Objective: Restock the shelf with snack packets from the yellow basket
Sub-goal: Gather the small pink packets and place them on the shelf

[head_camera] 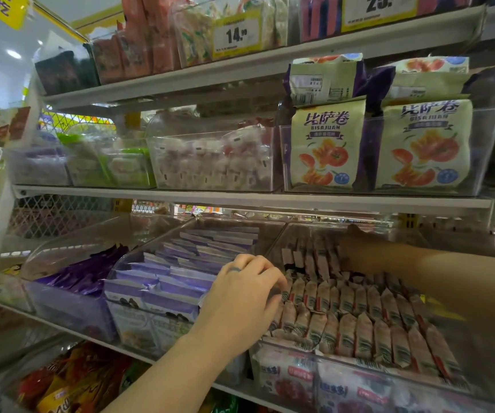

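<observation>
My left hand (246,296) rests, fingers curled, on the tops of the pink snack packets (359,332), which stand in rows in the clear bin (300,348). I cannot tell whether it pinches one. My right hand (356,251) lies in shadow against the rear row, its grip likewise unclear. Purple packets (180,272) fill the neighbouring bin to the left.

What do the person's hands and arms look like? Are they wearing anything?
No sleeves, gloves or watch in view; both are bare to the picture's edge. The left hand has a thin dark band round one finger, a ring or a mark, too small to tell. The right hand lies in shadow; nothing shows on it.
</observation>
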`<action>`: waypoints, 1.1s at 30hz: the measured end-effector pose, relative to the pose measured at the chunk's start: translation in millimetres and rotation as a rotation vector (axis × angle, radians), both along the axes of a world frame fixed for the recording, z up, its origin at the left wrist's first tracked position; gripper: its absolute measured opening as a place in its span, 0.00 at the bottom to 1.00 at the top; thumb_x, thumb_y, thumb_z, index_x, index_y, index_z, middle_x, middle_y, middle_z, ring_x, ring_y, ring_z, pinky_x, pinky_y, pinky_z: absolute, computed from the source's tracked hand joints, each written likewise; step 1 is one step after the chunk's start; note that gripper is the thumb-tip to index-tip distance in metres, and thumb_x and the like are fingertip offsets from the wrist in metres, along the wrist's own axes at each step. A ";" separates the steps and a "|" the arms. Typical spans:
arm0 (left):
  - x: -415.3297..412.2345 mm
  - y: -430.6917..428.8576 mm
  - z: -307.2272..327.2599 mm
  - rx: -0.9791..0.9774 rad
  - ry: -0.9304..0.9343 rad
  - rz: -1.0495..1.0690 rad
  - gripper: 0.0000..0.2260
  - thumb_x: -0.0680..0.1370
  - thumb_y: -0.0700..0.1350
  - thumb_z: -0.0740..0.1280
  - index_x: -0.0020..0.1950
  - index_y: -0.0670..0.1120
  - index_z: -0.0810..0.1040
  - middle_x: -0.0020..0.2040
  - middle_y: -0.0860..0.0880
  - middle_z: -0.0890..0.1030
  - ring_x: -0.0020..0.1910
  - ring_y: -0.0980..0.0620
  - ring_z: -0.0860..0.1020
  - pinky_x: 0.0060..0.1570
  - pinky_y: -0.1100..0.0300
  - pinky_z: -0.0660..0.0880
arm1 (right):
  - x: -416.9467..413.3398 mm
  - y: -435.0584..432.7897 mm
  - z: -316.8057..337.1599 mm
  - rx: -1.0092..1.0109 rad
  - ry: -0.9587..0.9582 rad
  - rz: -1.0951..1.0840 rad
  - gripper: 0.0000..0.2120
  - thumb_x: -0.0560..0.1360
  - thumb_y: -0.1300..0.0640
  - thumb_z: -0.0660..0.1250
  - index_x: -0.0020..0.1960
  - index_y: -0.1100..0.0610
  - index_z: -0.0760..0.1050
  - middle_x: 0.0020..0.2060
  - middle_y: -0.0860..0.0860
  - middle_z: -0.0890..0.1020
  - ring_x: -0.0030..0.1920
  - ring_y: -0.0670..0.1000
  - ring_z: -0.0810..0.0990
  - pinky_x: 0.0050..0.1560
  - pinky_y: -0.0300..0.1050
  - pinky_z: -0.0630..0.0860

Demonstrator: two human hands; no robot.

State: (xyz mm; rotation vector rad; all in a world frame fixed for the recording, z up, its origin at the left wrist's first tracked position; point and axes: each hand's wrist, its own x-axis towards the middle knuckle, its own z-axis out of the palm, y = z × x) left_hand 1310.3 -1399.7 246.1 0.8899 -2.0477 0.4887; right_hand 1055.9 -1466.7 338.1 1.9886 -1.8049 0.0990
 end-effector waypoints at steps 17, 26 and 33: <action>140.2 104.4 -131.2 -0.020 0.411 0.280 0.07 0.75 0.40 0.62 0.47 0.46 0.80 0.46 0.51 0.78 0.45 0.48 0.77 0.47 0.50 0.75 | 210.9 144.5 -119.8 -0.204 -0.332 0.802 0.07 0.75 0.50 0.65 0.52 0.48 0.78 0.41 0.40 0.77 0.45 0.47 0.78 0.43 0.45 0.75; 271.3 180.1 -351.0 0.670 0.553 0.826 0.07 0.75 0.41 0.67 0.52 0.49 0.80 0.54 0.46 0.79 0.55 0.43 0.77 0.56 0.49 0.72 | 372.4 139.9 -397.0 0.519 -0.300 0.825 0.10 0.75 0.49 0.63 0.55 0.47 0.77 0.50 0.45 0.83 0.53 0.52 0.80 0.47 0.47 0.75; 323.1 209.0 -473.0 1.461 0.392 0.947 0.18 0.78 0.52 0.65 0.68 0.53 0.71 0.69 0.48 0.68 0.66 0.45 0.69 0.59 0.51 0.70 | 426.3 136.9 -562.3 1.074 -0.209 0.716 0.15 0.75 0.51 0.67 0.61 0.52 0.76 0.53 0.51 0.82 0.54 0.53 0.80 0.51 0.45 0.74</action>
